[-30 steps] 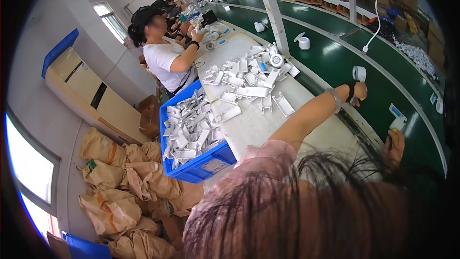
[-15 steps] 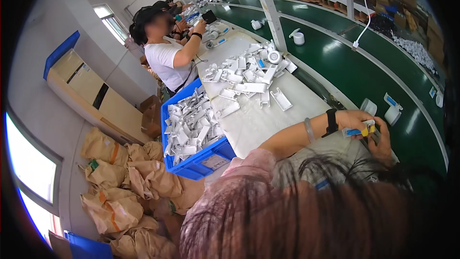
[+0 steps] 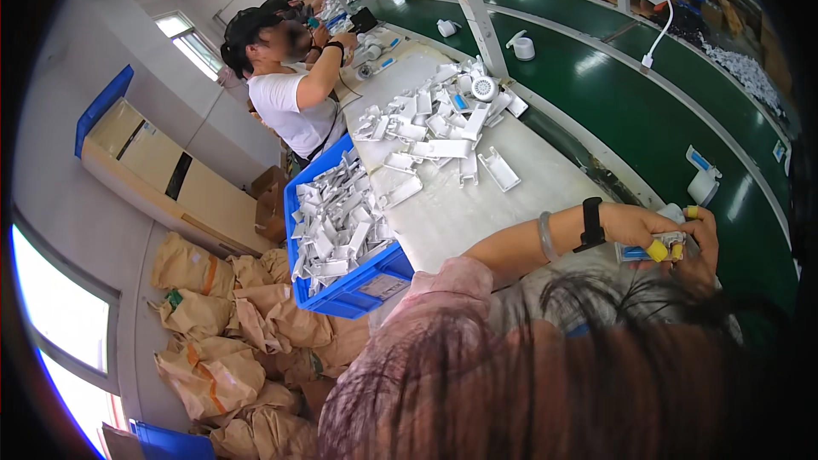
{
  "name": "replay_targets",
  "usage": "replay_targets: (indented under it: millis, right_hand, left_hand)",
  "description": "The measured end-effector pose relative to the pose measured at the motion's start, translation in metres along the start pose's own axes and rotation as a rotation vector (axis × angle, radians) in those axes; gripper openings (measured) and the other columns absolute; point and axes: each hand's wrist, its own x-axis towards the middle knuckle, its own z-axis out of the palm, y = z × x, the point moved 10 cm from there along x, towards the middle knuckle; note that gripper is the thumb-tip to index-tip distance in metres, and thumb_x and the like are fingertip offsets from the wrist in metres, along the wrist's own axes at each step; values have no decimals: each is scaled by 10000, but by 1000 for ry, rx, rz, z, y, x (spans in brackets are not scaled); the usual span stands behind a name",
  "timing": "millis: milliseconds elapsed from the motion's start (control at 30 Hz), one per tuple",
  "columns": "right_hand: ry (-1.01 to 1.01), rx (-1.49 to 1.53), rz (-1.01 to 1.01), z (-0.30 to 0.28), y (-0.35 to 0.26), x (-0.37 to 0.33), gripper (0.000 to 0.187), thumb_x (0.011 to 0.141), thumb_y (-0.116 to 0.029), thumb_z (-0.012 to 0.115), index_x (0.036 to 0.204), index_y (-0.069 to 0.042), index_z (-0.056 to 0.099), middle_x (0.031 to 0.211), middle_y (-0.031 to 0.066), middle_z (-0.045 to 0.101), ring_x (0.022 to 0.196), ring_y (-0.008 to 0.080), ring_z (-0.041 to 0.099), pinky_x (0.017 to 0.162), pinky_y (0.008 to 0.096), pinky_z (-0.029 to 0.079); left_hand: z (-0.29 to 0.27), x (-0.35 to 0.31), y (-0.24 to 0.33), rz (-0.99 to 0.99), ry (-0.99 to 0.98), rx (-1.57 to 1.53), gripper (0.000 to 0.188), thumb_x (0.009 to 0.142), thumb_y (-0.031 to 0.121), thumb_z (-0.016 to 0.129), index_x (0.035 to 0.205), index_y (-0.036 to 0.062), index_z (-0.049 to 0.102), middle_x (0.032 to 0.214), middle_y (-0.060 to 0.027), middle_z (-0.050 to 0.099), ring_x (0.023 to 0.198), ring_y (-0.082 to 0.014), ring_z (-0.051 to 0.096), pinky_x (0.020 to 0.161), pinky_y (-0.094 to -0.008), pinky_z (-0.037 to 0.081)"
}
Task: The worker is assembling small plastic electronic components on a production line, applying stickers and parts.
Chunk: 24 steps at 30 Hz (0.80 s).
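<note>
At the right, beside the green belt, my left hand [image 3: 632,223] is closed on a small white plastic housing with a blue piece [image 3: 632,252] in it. A black band and a clear bracelet circle that wrist. My right hand [image 3: 705,249] meets it from the other side, its thumb pressed against the housing's end and one finger raised. Yellow covers sit on several fingertips. A white rounded part [image 3: 672,212] shows just behind my hands. Dark hair strands hide my right forearm and the bench below.
Loose white plastic housings [image 3: 443,149] lie heaped on the pale bench [image 3: 460,221]. A blue crate [image 3: 341,294] holds many more. White parts [image 3: 704,187] ride on the green belt [image 3: 588,111]. A co-worker [image 3: 294,102] stands farther along; brown sacks [image 3: 213,375] fill the floor at left.
The whole view has shifted slightly. My hands have turned the white housing a little, and one right-hand finger now stands raised. The co-worker's hands have moved slightly.
</note>
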Motion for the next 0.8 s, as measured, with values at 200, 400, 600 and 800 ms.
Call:
replay_targets:
  millis: [200, 400, 600, 800]
  right_hand:
    - [-103, 149, 72, -2, -12, 4, 135, 706, -43, 647, 791, -19, 545, 918, 94, 574, 878, 225, 579, 799, 302, 437]
    - [-383, 596, 412, 36, 35, -25, 127, 716, -62, 677, 825, -39, 616, 810, -18, 605, 770, 69, 553, 710, 215, 426]
    - [-386, 613, 399, 40, 43, -28, 89, 761, -72, 649, 823, -47, 591, 778, -32, 557, 734, 49, 517, 672, 198, 405]
    - [-280, 408, 358, 32, 29, -17, 136, 745, 10, 644, 826, -59, 560, 764, -40, 536, 721, 49, 502, 658, 208, 408]
  left_hand:
    - [24, -5, 18, 123, -193, -200, 354, 905, 155, 574, 1224, 64, 450, 1006, -280, 621, 531, -201, 597, 490, -286, 485]
    - [46, -3, 28, 122, -348, -544, 364, 960, 232, 510, 1263, 55, 415, 1034, -374, 581, 490, -249, 601, 407, -327, 472]
    - [42, 0, 12, 49, -271, -307, 425, 957, 235, 512, 1309, 66, 345, 1086, -383, 564, 709, -398, 687, 526, -396, 588]
    - [47, -9, 30, 138, -353, -261, 483, 927, 188, 546, 1331, 87, 299, 1085, -402, 557, 668, -394, 684, 531, -397, 585]
